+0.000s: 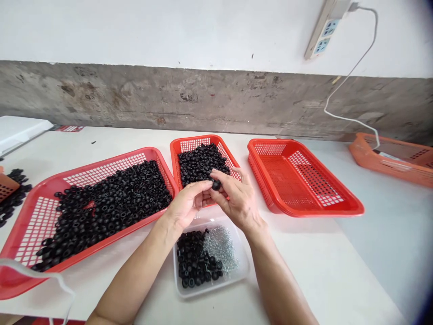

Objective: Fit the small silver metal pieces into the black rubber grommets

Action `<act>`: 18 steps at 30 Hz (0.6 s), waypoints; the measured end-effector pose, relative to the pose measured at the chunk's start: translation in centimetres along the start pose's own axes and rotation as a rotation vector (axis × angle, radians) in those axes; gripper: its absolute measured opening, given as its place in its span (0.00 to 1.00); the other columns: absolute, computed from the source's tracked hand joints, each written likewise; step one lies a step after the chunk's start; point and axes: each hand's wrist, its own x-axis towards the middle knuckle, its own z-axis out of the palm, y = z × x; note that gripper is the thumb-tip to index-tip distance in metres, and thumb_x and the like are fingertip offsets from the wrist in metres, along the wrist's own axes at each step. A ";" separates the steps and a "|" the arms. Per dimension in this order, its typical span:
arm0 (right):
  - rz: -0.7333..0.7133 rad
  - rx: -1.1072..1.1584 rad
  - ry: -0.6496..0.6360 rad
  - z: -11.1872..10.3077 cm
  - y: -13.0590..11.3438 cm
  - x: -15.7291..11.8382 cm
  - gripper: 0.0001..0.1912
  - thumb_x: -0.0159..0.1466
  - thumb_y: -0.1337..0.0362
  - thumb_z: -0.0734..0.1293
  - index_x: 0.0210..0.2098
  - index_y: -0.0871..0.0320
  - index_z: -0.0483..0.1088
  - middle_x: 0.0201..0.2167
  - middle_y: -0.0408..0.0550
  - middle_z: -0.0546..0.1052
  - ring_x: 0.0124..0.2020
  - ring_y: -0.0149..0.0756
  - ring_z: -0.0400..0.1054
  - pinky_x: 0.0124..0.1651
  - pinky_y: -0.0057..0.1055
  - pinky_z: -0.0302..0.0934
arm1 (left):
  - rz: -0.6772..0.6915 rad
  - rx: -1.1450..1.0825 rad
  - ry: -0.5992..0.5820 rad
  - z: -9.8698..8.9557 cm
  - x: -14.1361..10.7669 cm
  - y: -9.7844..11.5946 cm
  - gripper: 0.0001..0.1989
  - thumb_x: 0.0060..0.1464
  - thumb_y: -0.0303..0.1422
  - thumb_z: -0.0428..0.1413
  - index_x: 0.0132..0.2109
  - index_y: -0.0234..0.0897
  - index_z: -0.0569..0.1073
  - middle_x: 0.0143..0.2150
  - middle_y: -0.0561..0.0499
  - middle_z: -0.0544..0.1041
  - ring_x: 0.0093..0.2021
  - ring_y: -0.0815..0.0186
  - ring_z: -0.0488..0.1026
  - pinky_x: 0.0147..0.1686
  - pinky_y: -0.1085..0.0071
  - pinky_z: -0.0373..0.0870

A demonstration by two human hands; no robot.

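Caught partway through handling one small black piece (216,185), center of the frame. As for progress, at a guess: one piece in work, total done unreadable. Worked and unworked pieces impossible to tell apart from here, hence amount left also uncertain. Heaped in bulk: black pieces (115,198) in the large red basket (35,225), left of frame; more black pieces (203,162) in the middle basket (194,138), just beyond the fingers. Fewer, beside tiny silvery pieces (221,250), in the clear tub (184,294), lower center. Farther right, red baskets (294,211), apparently stacked, on the pale table (287,257).

Right hand (240,198): grip together, clamped on the black piece between thumb and fingertips. Left hand (186,201): thumb tip up against its left side, other fingers curled below, partly hidden; clamped or merely steadying, cannot tell. Piece right at the fingertips, well clear of the palms, above the near edge of the middle basket.
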 end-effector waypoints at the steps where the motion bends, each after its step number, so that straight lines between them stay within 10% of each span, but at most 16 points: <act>1: -0.006 -0.003 0.004 0.0 0.0 0.0 0.14 0.72 0.67 0.64 0.56 0.60 0.68 0.50 0.56 0.82 0.42 0.38 0.80 0.64 0.45 0.56 | 0.006 0.003 0.009 0.1 0.0 0.0 0.10 0.43 0.35 0.70 0.32 0.34 0.82 0.28 0.51 0.81 0.31 0.68 0.76 0.40 0.70 0.73; 18: -0.115 -0.044 0.038 1.1 0.8 -0.5 0.19 0.73 0.66 0.63 0.61 0.65 0.64 0.49 0.62 0.81 0.52 0.46 0.77 0.63 0.51 0.67 | 0.274 0.301 0.007 0.5 0.1 -0.8 0.09 0.50 0.38 0.68 0.37 0.38 0.85 0.32 0.51 0.81 0.35 0.68 0.74 0.42 0.72 0.71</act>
